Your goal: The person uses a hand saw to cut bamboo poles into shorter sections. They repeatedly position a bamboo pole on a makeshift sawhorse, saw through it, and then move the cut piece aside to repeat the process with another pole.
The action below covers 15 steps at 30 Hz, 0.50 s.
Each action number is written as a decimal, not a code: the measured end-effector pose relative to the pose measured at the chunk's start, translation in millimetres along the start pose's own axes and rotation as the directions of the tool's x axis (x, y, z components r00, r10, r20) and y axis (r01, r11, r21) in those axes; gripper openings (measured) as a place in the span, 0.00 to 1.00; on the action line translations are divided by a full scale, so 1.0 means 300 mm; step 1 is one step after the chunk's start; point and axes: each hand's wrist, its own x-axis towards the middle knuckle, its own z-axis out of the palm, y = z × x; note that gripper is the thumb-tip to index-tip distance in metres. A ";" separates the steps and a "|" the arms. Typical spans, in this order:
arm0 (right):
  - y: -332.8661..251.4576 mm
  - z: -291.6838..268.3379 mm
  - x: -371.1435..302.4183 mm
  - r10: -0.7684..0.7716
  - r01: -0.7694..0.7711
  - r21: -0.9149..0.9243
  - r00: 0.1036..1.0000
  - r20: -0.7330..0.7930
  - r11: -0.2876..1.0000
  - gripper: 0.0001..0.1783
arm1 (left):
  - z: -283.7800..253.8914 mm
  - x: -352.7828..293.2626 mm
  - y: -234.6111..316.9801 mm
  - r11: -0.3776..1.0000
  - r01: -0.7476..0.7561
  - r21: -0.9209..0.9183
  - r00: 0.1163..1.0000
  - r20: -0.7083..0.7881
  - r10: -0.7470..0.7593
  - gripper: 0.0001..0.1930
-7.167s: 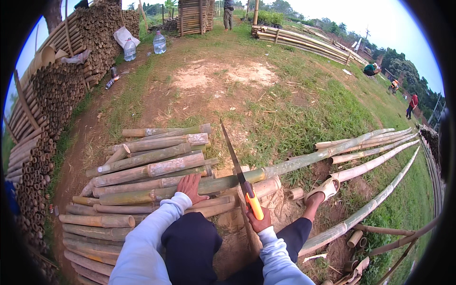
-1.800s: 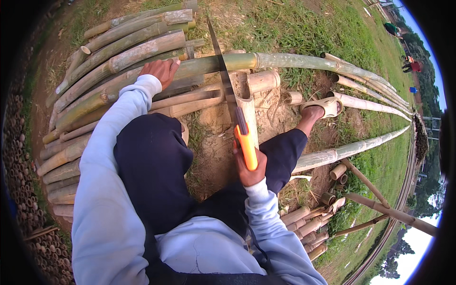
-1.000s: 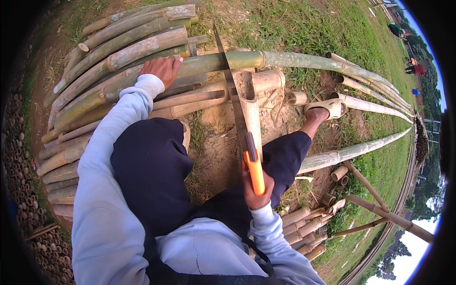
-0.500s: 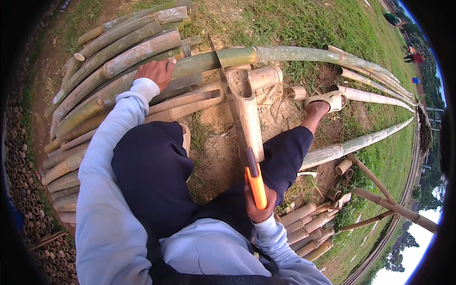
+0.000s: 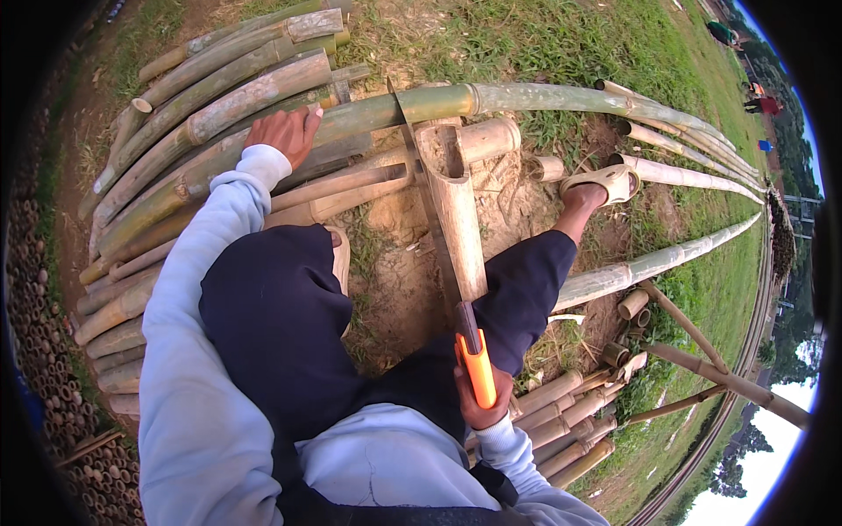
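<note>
Ground (image 5: 544, 53) was grass + bare dirt. Next biggest: long green bamboo pole (image 5: 438, 102), running from L side, over the cut pcs there, out to far R. More long poles (image 5: 667, 254) lay on the grass at R. Pile of cut bamboo (image 5: 263, 92) sat at L, pcs roughly side by side; a shorter stack (image 5: 561, 421) lay lwr R, nr the R sleeve. Wearer's dark trousers (image 5: 272, 316) showed legs spread. Hollow bamboo pc (image 5: 463, 228), open end up-frame, sat just below the pole in view, thick cross pc (image 5: 491, 140) beside it; contact w/ pole: couldn't tell. Saw (image 5: 431, 215) had its blade across the pole, tip just past the far edge (cut depth unclear, blade covered the spot), orange handle toward wearer. Tan sandals (image 5: 618, 182) on both feet, R one by the pole ends. R grip (image 5: 502, 390) was clenched round the saw handle. L grip (image 5: 279, 136) lay on top of the pole, L of the blade; fingers partly hidden, couldn't tell if clenched. Smallest: short offcut (image 5: 548, 168) on dirt, nr R sandal.
</note>
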 end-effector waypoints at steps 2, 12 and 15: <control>-0.006 0.025 0.140 0.023 -0.017 0.102 0.998 -0.062 0.995 0.17 | -0.013 0.013 -0.002 1.000 0.005 0.011 1.000 -0.023 -0.005 0.30; 0.017 0.168 0.417 -0.034 0.039 0.178 0.999 -0.034 0.983 0.07 | 0.013 0.035 -0.037 0.999 -0.034 0.004 0.997 -0.072 0.034 0.30; 0.041 0.033 0.075 -0.009 0.013 0.094 0.999 -0.041 0.995 0.14 | 0.011 0.007 -0.008 0.999 -0.029 0.018 0.999 -0.036 0.030 0.30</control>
